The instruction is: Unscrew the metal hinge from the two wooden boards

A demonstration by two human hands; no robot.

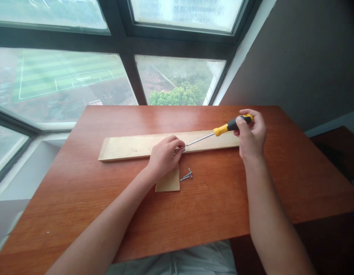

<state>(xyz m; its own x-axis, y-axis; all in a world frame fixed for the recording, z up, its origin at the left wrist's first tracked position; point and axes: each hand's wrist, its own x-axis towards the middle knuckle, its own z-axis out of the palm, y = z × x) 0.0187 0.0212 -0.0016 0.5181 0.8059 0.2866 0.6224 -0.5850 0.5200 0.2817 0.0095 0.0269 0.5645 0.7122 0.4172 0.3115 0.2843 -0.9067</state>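
Note:
A yellow-and-black screwdriver (221, 130) is gripped by its handle in my right hand (252, 133), with the shaft slanting down to the left. Its tip is close to the fingers of my left hand (167, 152), over the near edge of a long pale wooden board (125, 148). My left fingers are closed in a pinch on a small shiny metal piece (184, 150); its exact kind is too small to tell. Below that hand, a short wooden piece (168, 181) sticks out toward me, partly covered. Several loose screws (187, 175) lie just right of it.
Everything lies on a reddish-brown wooden table (217, 202). Windows with a dark frame (125, 42) rise behind its far edge, and a grey wall (294, 57) stands at the right. My legs (177, 261) are at the near edge.

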